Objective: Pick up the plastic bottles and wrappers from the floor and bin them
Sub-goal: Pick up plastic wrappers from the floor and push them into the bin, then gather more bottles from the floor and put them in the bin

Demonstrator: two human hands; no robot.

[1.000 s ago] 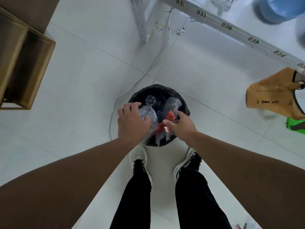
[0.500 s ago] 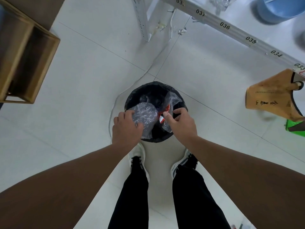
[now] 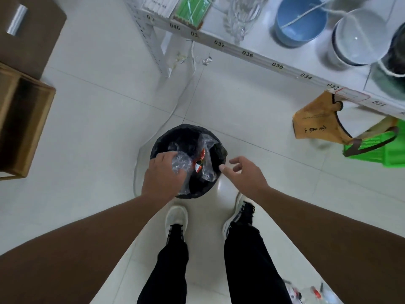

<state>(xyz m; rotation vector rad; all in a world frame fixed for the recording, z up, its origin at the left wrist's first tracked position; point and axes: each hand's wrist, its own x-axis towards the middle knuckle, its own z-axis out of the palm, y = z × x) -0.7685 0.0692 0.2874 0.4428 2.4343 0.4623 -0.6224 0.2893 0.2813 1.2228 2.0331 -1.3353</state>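
Underfoot, the pale tiled floor fills most of the view, and a person stands on it in black trousers and white shoes. Along the top right runs a white shelf with numbers printed on its front edge; on it stand a blue bowl, a glass bowl, a clear stemmed glass and a green pack. At the left edge sits a wooden box, open on one side. Below the shelf on the right hangs a tan bag, just beside a green bag.

Straight ahead of the shoes stands a round bin lined with a black bag. A crumpled clear plastic bottle lies at the near left of the bin's mouth, and the left hand presses on it with fingers curled around it. Beside the bottle, a clear wrapper with red print stands up inside the bin. The right hand hovers over the bin's right rim, its fingers spread loosely and holding nothing, apart from the wrapper.

At the bottom right corner, more clear plastic litter with red bits lies on the floor, too blurred to identify further.
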